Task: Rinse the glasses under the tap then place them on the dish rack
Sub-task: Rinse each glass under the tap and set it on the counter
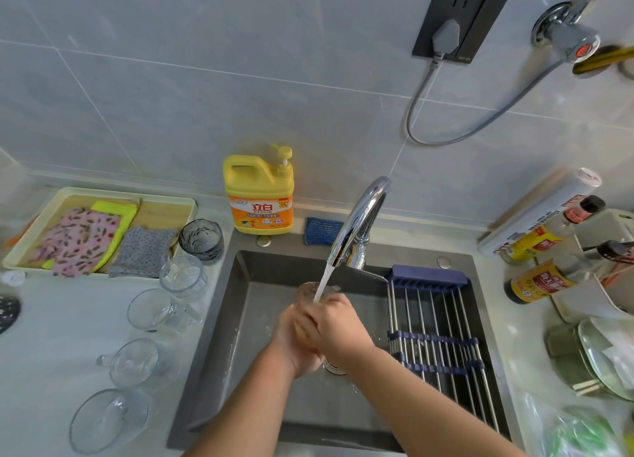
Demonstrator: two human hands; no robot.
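Observation:
Both hands hold one clear glass (308,292) over the dark sink (260,323), its rim tilted up into the water stream from the chrome tap (360,220). My left hand (295,340) wraps the glass from the left and my right hand (338,326) covers it from the right, hiding most of it. The roll-up dish rack (442,340) lies across the sink's right side with nothing on it. Several more glasses stand on the left counter: a dark tumbler (201,240), a clear tumbler (183,276), and handled glasses (151,309) (135,362) (108,420).
A yellow dish soap bottle (259,196) and a blue sponge (320,230) sit behind the sink. A tray with cloths (96,233) is at the far left. Sauce bottles (545,278), pot lids (603,360) and a plastic bag (579,432) crowd the right counter.

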